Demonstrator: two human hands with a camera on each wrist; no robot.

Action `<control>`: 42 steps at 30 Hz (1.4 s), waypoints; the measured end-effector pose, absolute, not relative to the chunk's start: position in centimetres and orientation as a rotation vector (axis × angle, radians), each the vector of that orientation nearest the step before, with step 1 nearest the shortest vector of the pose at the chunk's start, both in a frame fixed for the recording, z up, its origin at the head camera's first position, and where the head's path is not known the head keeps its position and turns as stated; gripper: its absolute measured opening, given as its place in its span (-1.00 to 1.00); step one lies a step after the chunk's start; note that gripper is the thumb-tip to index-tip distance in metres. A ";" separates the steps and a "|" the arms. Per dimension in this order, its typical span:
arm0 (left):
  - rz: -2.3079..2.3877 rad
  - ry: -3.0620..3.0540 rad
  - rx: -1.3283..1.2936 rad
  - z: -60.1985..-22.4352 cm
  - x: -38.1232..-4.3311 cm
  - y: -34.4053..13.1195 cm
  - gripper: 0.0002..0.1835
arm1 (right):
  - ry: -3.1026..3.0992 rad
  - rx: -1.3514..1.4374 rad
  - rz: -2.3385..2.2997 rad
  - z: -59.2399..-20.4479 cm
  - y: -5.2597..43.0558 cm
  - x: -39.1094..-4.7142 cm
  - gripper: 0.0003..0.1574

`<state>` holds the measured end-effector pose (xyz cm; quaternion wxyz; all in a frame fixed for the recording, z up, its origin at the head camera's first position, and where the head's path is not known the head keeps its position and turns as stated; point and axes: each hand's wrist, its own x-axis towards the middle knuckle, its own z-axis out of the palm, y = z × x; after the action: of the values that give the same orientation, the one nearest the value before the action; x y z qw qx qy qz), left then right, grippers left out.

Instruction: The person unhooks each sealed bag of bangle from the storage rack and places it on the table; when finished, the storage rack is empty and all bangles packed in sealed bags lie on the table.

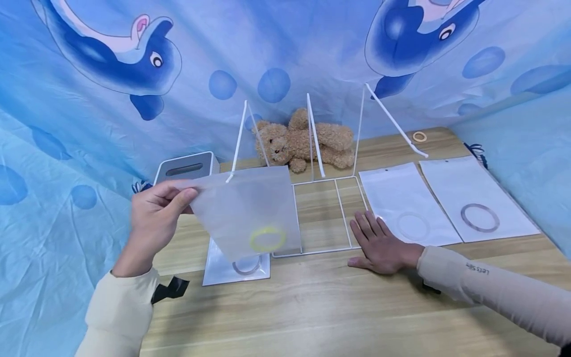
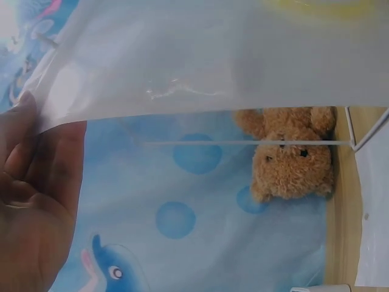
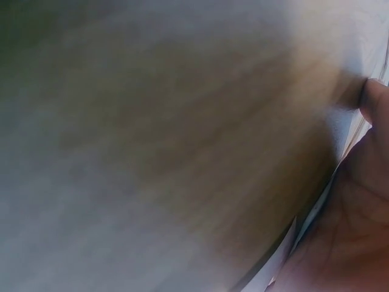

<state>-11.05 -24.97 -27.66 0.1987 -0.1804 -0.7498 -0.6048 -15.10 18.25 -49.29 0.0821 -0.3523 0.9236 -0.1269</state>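
Observation:
My left hand (image 1: 153, 218) pinches the upper left corner of a frosted bag (image 1: 250, 203) between thumb and fingers. A yellow ring (image 1: 282, 241) shows through near the bag's bottom. The tip of the left prong of a white wire rack (image 1: 318, 253) overlaps the bag's top edge in the head view. In the left wrist view the bag (image 2: 182, 61) spans the top, with thumb and fingers at its edge. My right hand (image 1: 383, 250) lies with fingers extended, palm down, at the rack base's right front corner, fingertips beside a white bag (image 1: 392, 191).
Another white bag (image 1: 464, 178) with a dark ring lies at the right. One more bag (image 1: 214, 272) lies partly beneath the held one. Behind the rack are a teddy bear (image 1: 290, 141) and a wooden ring (image 1: 419, 137). A grey-white box (image 1: 207, 161) stands back left.

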 end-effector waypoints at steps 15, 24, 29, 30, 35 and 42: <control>-1.700 -1.972 -0.697 -27.1 -8.6 -25.2 -0.92 | 2.784 -1.093 -0.404 -49.7 18.8 -15.3 0.24; -1.800 -2.052 -0.683 -28.4 -7.2 -27.2 -0.83 | 2.743 -1.067 -0.444 -48.9 18.4 -14.9 0.24; -1.711 -2.363 -0.465 -30.7 -5.7 -30.1 -0.70 | 2.743 -1.046 -0.416 -49.0 18.2 -14.9 0.23; -1.673 -2.442 -0.427 -31.2 -5.6 -30.8 -0.70 | 2.742 -1.040 -0.416 -49.0 18.2 -14.9 0.23; -1.658 -2.624 -0.298 -33.8 -5.8 -34.1 -0.73 | 2.759 -1.042 -0.411 -49.4 18.4 -15.0 0.24; -1.745 -2.613 -0.092 -36.0 -7.1 -38.4 -0.81 | 2.769 -1.055 -0.402 -49.4 18.5 -15.2 0.23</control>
<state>-7.14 -38.41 -36.00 -0.0008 -0.0294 -0.8312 -0.5552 -15.17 18.46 -49.36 0.0755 -0.3518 0.9234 -0.1340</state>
